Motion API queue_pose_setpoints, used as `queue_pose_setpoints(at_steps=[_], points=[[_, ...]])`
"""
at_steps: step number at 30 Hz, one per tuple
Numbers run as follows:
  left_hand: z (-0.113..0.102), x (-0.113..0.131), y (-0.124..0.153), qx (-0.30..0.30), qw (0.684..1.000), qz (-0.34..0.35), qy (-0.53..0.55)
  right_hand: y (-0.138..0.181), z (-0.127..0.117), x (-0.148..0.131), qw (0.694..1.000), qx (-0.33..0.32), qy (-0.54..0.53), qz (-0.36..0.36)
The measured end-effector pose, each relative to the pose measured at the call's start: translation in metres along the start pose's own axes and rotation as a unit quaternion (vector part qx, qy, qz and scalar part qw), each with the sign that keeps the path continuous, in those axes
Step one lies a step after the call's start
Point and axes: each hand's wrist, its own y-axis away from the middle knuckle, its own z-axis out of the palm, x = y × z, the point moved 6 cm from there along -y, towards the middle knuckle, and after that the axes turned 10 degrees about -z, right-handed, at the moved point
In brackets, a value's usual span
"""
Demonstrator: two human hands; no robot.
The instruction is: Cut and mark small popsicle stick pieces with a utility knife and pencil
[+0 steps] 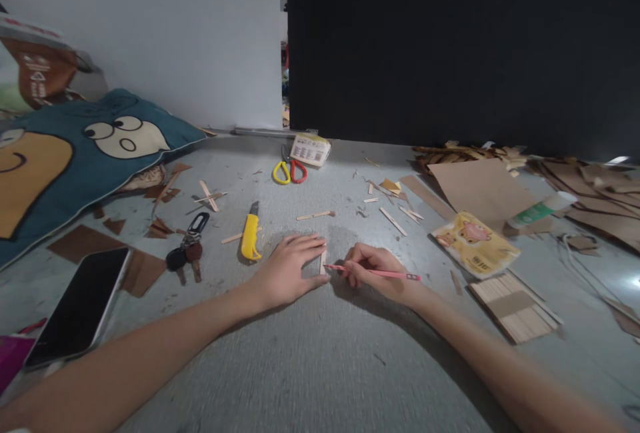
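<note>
My left hand [289, 268] presses a small wooden stick [323, 261] flat against the grey floor, fingers pinched around it. My right hand [376, 271] grips a pink pencil [385, 274], whose tip touches the floor right beside the stick. Both hands meet at the middle of the view. A yellow utility knife [250, 235] lies just left of my left hand.
A black phone [80, 306] and keys [187, 251] lie at the left, near a blue cushion [65, 160]. Scissors [289, 170] sit at the back. Loose sticks [393, 220], cardboard [480, 186], a glue tube [540, 210], a yellow packet [475, 243] and a stick panel [515, 303] lie right.
</note>
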Motion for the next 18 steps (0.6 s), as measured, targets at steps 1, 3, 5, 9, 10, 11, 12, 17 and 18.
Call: queue_pose_setpoints(at_steps=[1, 3, 5, 9, 10, 11, 12, 17, 18], points=[[0.0002, -0.0001, -0.0001, -0.001, 1.0, -0.001, -0.001, 0.0, -0.0001, 0.0004, 1.0, 0.001, -0.001, 0.001], [0.0005, -0.0003, -0.0001, -0.002, 1.0, -0.003, -0.004, -0.0002, 0.0001, 0.0005, 1.0, 0.003, -0.002, 0.005], [0.0004, -0.0003, 0.0001, -0.003, 1.0, -0.005, -0.005, -0.0005, -0.0005, -0.0005, 1.0, 0.01, -0.001, 0.008], [0.0001, 0.0, 0.0006, -0.009, 1.0, -0.009, -0.001, -0.0005, -0.0038, -0.0027, 0.999, 0.032, 0.001, 0.005], [-0.0001, 0.0002, 0.0007, -0.009, 1.0, -0.011, 0.001, -0.0002, -0.0041, -0.0025, 1.0, 0.031, 0.002, 0.004], [-0.0003, 0.0005, 0.0007, -0.009, 1.0, -0.013, 0.003, 0.0001, -0.0041, -0.0017, 1.0, 0.027, 0.005, 0.004], [-0.0006, 0.0009, 0.0007, -0.008, 1.0, -0.015, 0.005, 0.0006, -0.0041, -0.0005, 1.0, 0.023, 0.007, 0.006], [-0.002, 0.0027, 0.0005, -0.008, 1.0, -0.026, 0.012, 0.0018, -0.0047, 0.0057, 1.0, 0.015, 0.019, 0.01], [-0.0022, 0.0029, 0.0005, -0.007, 1.0, -0.026, 0.014, 0.0016, -0.0047, 0.0062, 1.0, 0.013, 0.02, 0.009]])
